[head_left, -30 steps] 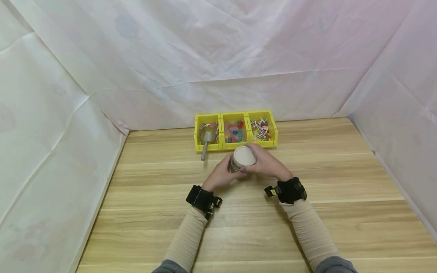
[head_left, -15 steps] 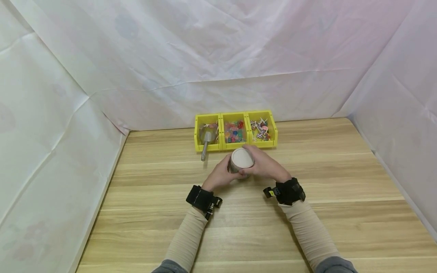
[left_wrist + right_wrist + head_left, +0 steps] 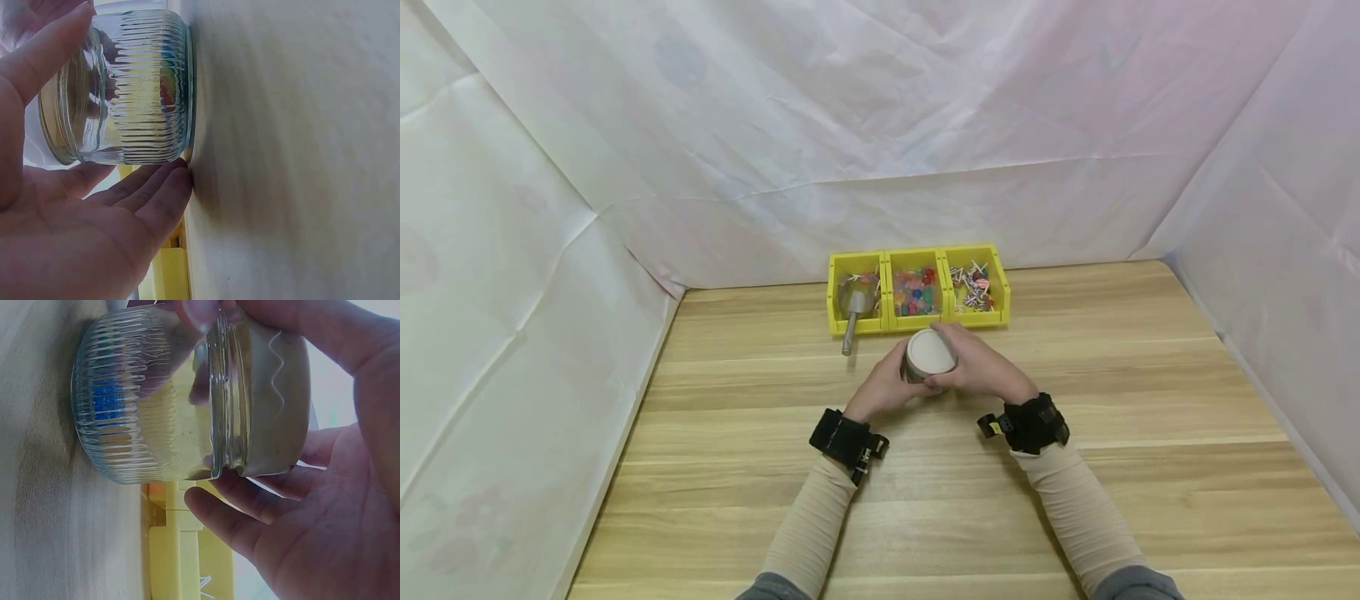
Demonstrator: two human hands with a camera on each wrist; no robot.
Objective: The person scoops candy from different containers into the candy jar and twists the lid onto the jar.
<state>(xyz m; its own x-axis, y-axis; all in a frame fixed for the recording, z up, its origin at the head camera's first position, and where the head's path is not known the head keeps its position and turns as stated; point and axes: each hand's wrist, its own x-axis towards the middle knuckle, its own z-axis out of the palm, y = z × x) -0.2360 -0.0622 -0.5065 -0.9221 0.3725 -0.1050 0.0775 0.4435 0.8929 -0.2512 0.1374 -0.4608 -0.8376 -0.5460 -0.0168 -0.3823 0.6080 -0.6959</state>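
A clear ribbed glass jar [image 3: 150, 87] stands upright on the table, with a pale beige lid [image 3: 931, 351] over its mouth. My left hand [image 3: 886, 385] holds the jar from the left, thumb on the near side and fingers along the far side. Around the lid, my right hand [image 3: 981, 363] has its thumb near and its fingers behind; the right wrist view shows the lid [image 3: 278, 400] at the threaded neck. How tightly the lid sits I cannot tell. Coloured patches show through the glass; whether they lie inside or behind it is unclear.
Behind the jar is a row of yellow bins [image 3: 917, 323]. The left one holds a metal scoop [image 3: 850, 325], its handle over the front edge. Wrapped coloured candies [image 3: 913, 292] fill the middle; lollipops [image 3: 976, 287] lie in the right one. White cloth [image 3: 880, 200] encloses the table.
The lid has shifted slightly left and towards me, along with my right hand. My left hand has stayed nearly in place.
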